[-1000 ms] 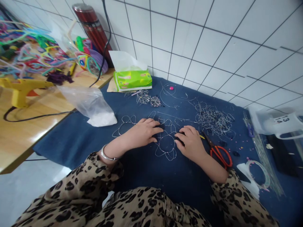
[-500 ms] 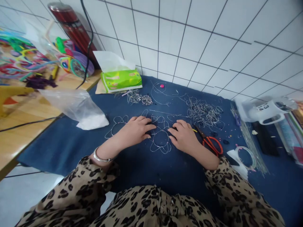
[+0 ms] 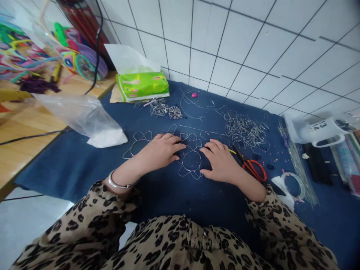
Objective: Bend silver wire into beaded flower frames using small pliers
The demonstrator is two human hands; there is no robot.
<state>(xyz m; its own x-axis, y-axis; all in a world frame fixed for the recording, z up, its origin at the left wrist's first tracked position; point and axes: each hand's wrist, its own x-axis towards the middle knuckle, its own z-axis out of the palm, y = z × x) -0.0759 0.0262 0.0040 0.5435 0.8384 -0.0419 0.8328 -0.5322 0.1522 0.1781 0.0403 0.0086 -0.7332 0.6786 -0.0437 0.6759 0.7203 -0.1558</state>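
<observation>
A thin wire flower shape (image 3: 191,170) with small pink beads on its ring lies flat on the dark blue cloth between my hands. My left hand (image 3: 163,152) rests palm down at its left, fingers stretched out, thumb near the ring. On its right side my right hand (image 3: 219,159) lies with fingers apart, their tips by the petal loops. Whether the fingertips touch the wire I cannot tell. A second wire flower (image 3: 137,140) is partly hidden behind my left hand and forearm. Beyond my right hand are orange-handled scissors (image 3: 254,168), their blades pointing away from me.
A tangled wire heap (image 3: 244,129) lies behind the scissors, with a smaller wire bundle (image 3: 160,108) farther left. A green tissue pack (image 3: 143,86) stands by the tiled wall. At left is a plastic bag of white material (image 3: 107,137); at right are a tape roll (image 3: 294,185) and straight wires (image 3: 302,176).
My right hand has shifted slightly right, its fingers spreading wider from the flower. My left hand stays nearly still. The camera view has tilted a little.
</observation>
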